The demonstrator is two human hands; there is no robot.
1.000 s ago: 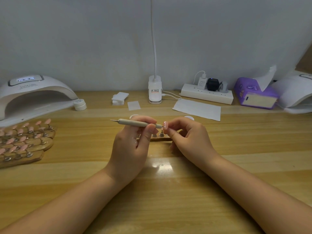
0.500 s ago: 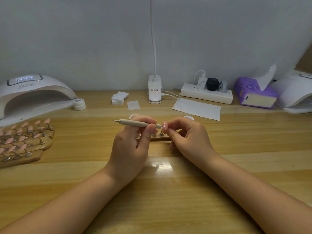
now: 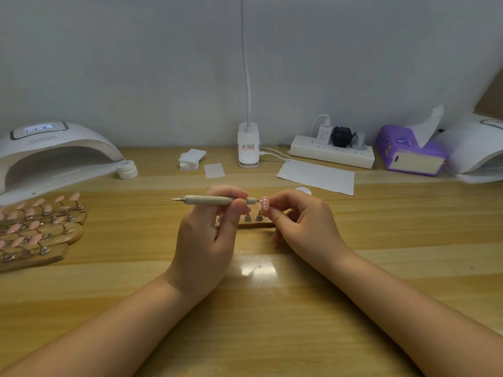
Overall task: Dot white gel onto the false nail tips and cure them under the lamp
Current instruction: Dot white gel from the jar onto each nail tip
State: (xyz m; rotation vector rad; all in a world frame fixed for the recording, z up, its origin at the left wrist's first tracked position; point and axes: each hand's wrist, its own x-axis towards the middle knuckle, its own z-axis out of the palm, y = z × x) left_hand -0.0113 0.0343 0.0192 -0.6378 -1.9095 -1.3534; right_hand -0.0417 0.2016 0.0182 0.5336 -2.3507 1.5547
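Dotting is under way: left hand (image 3: 206,238) pinches the dotting tool (image 3: 215,200) betw thumb & fingers, shaft lying nearly level, working tip aimed rightward at the pink nail tip (image 3: 263,204). Right hand (image 3: 302,224) pinches that nail tip, prob by its stand, fingers curled round it; can't tell exactly which fingers carry the load. Tool tip looks to be touching or just shy of the nail surface; too small to say which. Pale specks seem to be on the nail already, though blurry.

Under both hands, partly hidden, lies a wooden holder strip (image 3: 253,223) w/ metal stands on it. Far left of the left hand, more holder strips (image 3: 40,229) carry rows of pink tips, and beyond those sits the curing lamp (image 3: 54,151), display lit. A small white jar (image 3: 127,169) stands just beside the lamp mouth. Another small white pot (image 3: 303,190) shows just behind the right hand, maybe the gel.

To do this well, I'd say: keep both wrists down on the table for steadiness, touch straight in w/ light pressure, lift off clean w/o dragging. Reload gel when dots shrink. Hold the nail by stand only, no finger on wet gel, then off to the lamp at left.
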